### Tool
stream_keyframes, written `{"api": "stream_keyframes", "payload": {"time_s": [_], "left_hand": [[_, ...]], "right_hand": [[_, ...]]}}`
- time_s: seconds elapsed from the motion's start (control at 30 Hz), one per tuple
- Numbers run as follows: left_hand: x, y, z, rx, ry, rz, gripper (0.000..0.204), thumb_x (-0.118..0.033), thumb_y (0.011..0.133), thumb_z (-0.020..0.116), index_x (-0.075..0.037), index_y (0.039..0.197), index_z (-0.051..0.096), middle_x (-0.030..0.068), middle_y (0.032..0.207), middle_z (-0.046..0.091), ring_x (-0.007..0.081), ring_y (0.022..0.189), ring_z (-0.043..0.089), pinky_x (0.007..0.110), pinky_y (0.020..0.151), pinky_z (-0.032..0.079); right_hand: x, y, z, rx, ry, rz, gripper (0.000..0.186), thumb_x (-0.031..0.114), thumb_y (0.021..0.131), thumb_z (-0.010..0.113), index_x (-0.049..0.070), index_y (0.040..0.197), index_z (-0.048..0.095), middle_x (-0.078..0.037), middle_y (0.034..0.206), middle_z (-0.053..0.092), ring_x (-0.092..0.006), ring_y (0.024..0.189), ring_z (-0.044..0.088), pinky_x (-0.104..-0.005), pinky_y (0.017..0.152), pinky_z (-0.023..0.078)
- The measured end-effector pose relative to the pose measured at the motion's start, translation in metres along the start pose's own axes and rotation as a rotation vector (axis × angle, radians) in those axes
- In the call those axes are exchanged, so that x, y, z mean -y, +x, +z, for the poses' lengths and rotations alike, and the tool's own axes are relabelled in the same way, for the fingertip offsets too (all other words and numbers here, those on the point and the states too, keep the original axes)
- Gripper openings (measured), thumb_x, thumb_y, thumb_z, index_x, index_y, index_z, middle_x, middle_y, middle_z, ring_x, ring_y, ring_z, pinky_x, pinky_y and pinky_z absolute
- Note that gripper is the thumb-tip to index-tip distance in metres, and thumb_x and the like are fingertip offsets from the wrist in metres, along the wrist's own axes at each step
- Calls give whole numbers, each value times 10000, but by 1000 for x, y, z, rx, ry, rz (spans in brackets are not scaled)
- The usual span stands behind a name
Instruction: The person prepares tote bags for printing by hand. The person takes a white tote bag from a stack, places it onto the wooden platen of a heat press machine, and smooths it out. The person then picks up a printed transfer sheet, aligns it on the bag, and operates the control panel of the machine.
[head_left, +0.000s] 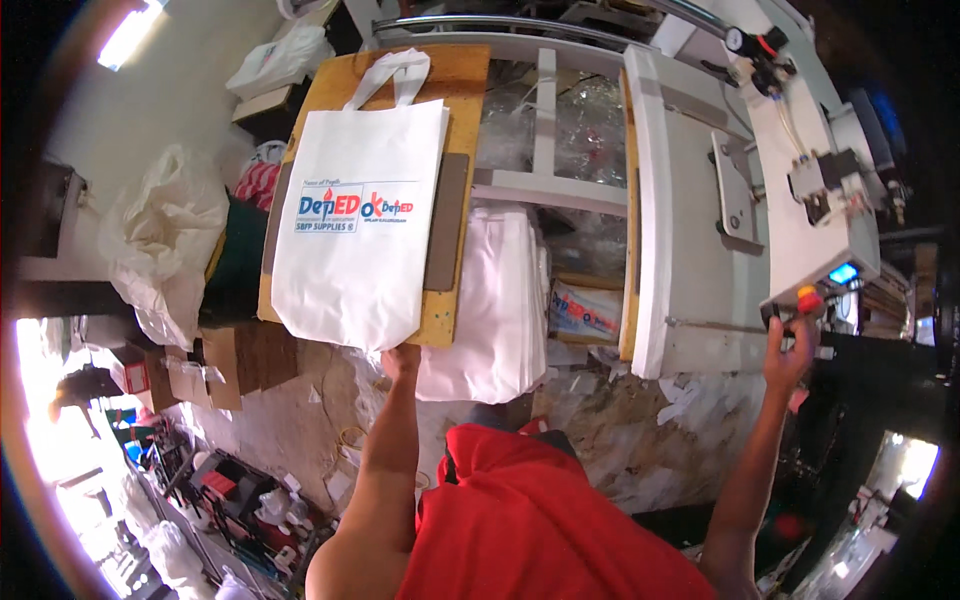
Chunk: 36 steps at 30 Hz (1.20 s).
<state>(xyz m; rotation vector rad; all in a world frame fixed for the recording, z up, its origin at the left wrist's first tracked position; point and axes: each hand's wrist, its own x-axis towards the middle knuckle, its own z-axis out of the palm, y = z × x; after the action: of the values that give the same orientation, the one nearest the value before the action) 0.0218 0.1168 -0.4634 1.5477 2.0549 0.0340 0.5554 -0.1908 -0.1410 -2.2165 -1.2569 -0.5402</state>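
A white tote bag (360,270) with blue and red print lies flat on a yellow-brown board (465,90), its handles toward the far end. At the bag's near edge is my left hand (402,362), its fingers hidden under the hem, so its grip cannot be made out. More white bags (490,300) hang in a stack beside the board. My right hand (793,350) reaches to the near end of the white machine's control box (825,255), just below a red and yellow knob (808,298). Its thumb is raised near a small black part, apart from the other fingers.
To the right of the open white frame (545,110) stands a wide pale panel (700,220). A pressure gauge (738,40) sits at the far right. On the left are a pale plastic sack (160,240) and cardboard boxes (240,365). Scraps litter the floor.
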Motion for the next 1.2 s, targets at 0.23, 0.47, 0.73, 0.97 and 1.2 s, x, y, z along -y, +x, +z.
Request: {"api": "stream_keyframes", "payload": {"time_s": [0.23, 0.47, 0.73, 0.97, 1.2], "left_hand": [[62, 8, -51, -87, -172, 252, 759, -258, 792, 708, -14, 1442, 401, 288, 1248, 626, 504, 1128, 593, 552, 991, 481], [63, -138, -130, 267, -522, 406, 1165, -98, 735, 840, -78, 1612, 72, 277, 1398, 511, 379, 1185, 599, 441, 1013, 507], [-4, -199, -283, 616, -715, 585, 575, -137, 888, 750, -10, 1402, 526, 153, 1129, 703, 195, 1003, 664, 341, 896, 539], [-117, -145, -464, -126, -839, 1189, 351, -104, 1006, 604, -4, 1343, 585, 27, 890, 641, 66, 768, 542, 253, 688, 483], [-146, 38, -465, -1058, -268, 1245, 446, -29, 972, 519, -89, 1409, 578, 176, 1106, 645, 330, 832, 499, 444, 841, 460]], "right_hand": [[73, -14, 21, -399, -120, 101, 439, 183, 873, 768, 22, 1216, 546, -172, 1181, 589, -361, 1128, 561, -455, 1022, 408], [247, -267, 77, 752, 1323, 1509, 746, 410, 924, 699, 32, 1495, 403, -143, 1406, 516, -286, 1231, 526, -414, 1054, 424], [297, -175, -47, 448, 1109, 649, 897, 200, 800, 791, 76, 1568, 344, -186, 1536, 427, -304, 1353, 475, -414, 1125, 398], [413, 30, -57, 10, 791, 116, 460, 206, 961, 676, 6, 1366, 587, -179, 1343, 627, -269, 1177, 634, -360, 1020, 498], [489, 97, 103, -447, 578, -212, 386, 72, 960, 587, 125, 1337, 647, -172, 1130, 713, -295, 935, 705, -397, 815, 556]]}}
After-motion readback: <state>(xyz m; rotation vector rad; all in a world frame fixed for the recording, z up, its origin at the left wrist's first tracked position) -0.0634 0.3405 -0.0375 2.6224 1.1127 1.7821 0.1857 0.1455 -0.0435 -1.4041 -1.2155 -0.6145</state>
